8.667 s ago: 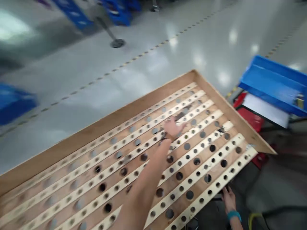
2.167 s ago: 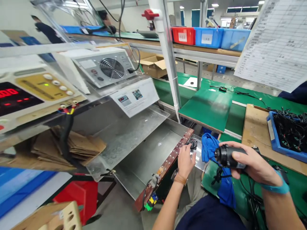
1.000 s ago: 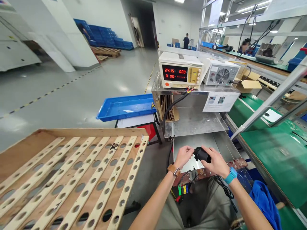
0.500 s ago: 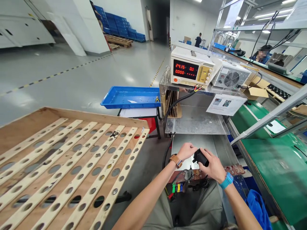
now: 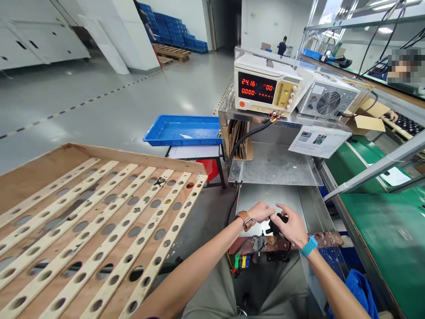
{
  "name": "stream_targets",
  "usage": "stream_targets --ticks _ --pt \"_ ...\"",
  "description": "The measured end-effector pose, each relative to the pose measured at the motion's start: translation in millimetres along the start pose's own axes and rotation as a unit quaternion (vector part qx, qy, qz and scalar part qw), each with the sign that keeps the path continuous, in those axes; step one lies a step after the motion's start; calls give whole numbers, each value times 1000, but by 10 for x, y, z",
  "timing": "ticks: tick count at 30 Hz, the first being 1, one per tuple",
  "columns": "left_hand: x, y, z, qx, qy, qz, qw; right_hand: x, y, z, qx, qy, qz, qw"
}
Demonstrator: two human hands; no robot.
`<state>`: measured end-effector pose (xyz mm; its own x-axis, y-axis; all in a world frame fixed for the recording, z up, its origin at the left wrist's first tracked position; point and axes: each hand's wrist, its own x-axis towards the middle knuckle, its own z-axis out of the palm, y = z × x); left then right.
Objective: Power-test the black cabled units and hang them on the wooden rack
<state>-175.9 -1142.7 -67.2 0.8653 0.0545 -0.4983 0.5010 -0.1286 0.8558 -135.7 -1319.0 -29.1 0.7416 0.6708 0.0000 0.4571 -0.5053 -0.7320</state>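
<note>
A dark black cylindrical part (image 5: 272,228) is over the metal tray at the bench front, partly covered by my right hand. My right hand (image 5: 292,227) is curled round this part, its thumb lying across it and the index finger raised; the lower fingers are hidden. My left hand (image 5: 261,212) is closed, its fingertips beside the right thumb, above the black part. Whatever those fingertips pinch is too small to make out. Just below the hands runs a reddish-brown strip (image 5: 300,240) with screws and a small grey clamp-like fitting (image 5: 258,242) on it.
A power supply (image 5: 265,86) with red digits stands on the shelf ahead. Coloured clips (image 5: 242,261) hang below the strip. To my left are a slatted wooden rack (image 5: 109,228) and a blue tray (image 5: 186,141); a green work surface (image 5: 385,230) lies right. Another person sits far right.
My left fingers have moved right and down to meet my right thumb. My right hand has turned over the black part, which now shows less. The view has shifted slightly.
</note>
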Motion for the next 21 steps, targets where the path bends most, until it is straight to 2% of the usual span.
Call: stream_targets --ticks 4,7,9,11,13,15,17,21 --pt "0 -225 120 -34 -36 -72 996 -49 118 165 75 -49 89 992" --pt "16 -274 181 -42 -46 -97 993 -73 174 155 164 -108 124 973" --pt "26 -234 180 -47 -60 -110 991 -74 185 60 262 -174 125 941" --pt "24 -159 145 -55 -87 -120 987 -70 189 -84 347 -249 108 898" --pt "12 -81 97 -69 -120 -127 982 -60 198 -230 398 -319 101 854" --pt "-3 -22 66 -81 -139 -129 978 -43 209 -331 420 -365 103 825" --pt "-15 9 70 -80 -143 -124 979 -18 212 -368 428 -376 103 816" --pt "-50 31 124 -41 -143 -111 983 -1 201 -322 411 -401 77 815"
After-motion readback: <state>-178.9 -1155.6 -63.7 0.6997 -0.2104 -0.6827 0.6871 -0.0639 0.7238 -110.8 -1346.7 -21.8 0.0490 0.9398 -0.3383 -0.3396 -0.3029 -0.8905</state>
